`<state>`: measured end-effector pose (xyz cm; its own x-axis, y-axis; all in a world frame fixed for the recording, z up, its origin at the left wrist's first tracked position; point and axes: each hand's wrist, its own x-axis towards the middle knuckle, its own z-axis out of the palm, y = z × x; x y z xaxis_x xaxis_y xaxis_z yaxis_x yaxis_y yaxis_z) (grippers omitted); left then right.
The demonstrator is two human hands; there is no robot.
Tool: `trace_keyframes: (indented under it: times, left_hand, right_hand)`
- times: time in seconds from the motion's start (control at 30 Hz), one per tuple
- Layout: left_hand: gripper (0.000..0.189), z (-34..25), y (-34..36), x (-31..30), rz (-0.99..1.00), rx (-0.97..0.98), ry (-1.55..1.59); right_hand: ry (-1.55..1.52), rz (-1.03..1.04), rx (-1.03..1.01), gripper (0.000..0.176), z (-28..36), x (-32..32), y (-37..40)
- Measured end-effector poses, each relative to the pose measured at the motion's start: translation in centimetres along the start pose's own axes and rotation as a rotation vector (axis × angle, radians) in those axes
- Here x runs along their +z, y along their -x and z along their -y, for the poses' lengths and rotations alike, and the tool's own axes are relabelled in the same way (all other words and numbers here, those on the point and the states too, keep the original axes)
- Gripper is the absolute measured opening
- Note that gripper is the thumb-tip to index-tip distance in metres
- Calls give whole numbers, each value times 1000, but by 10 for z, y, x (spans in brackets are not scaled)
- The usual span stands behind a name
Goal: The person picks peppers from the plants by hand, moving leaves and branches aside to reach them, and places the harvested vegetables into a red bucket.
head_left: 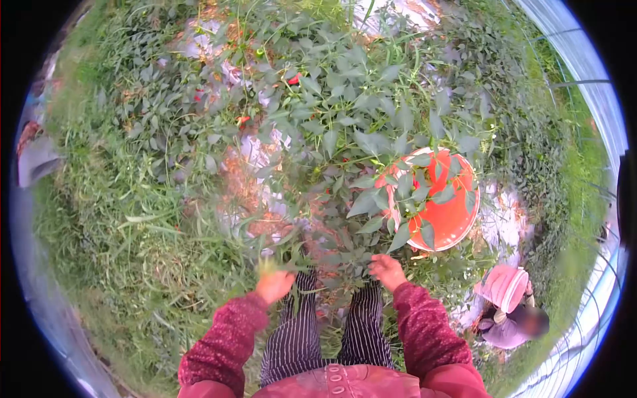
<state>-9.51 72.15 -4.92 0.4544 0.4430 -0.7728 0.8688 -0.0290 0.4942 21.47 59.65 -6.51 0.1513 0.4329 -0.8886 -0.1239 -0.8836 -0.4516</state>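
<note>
My left hand (275, 286) is low among the leaves in front of my left leg, its fingers closed. A blurred yellow-green patch shows at its fingertips, too smeared to name. My right hand (388, 271) is at the pepper plant (355, 255) in front of my right leg. Its fingers are curled together at the dark leaves, and what they grip, if anything, is hidden. Beyond my right hand stands an orange-red bucket (441, 222) with a white rim, partly covered by pepper leaves. Red peppers (294, 79) show among the foliage farther ahead.
Dense pepper plants and tall grass (152, 265) surround me, with patches of pale ground sheet (255, 152) between. At the right, another person (507, 331) bends beside a pink bucket (503, 288). Clear plastic sheeting on hoops (584, 53) runs along the right edge.
</note>
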Motion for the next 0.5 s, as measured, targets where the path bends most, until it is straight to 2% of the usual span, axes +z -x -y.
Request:
trace_keyframes:
  times: [0.03,0.1,0.13,0.17,0.23,0.27,0.3,0.37,0.4,0.47,0.5]
  left_hand:
    - [24,-2,-20,-8,-23,20,201]
    - [22,-51,-51,-63,142,-73,660]
    - [25,-56,-74,-70,-39,153,416]
    - [26,-75,-87,-84,-245,289,307]
    - [28,-92,-132,-103,-298,362,375]
    - [29,-105,-147,-114,-321,334,375]
    - [29,-116,-161,-119,-446,367,355]
    - [35,-137,-191,-131,-316,137,303]
    - [35,-141,-207,-124,-311,127,299]
    - [28,-140,-239,-108,-513,164,288]
    - [28,-131,-263,-96,-498,159,271]
  right_hand:
    - [-17,12,6,28,9,15,3]
    - [-35,12,18,27,16,42,7]
    - [-101,38,-9,26,15,54,4]
    - [-167,67,-34,25,16,65,2]
    - [-151,73,-13,25,29,86,1]
    - [-142,82,8,26,37,94,2]
    - [-162,102,7,26,48,99,5]
    - [-177,110,15,26,50,107,-4]
    - [-175,125,9,26,49,109,-9]
    - [-262,140,7,24,42,112,-20]
    - [-288,117,-19,24,33,113,-29]
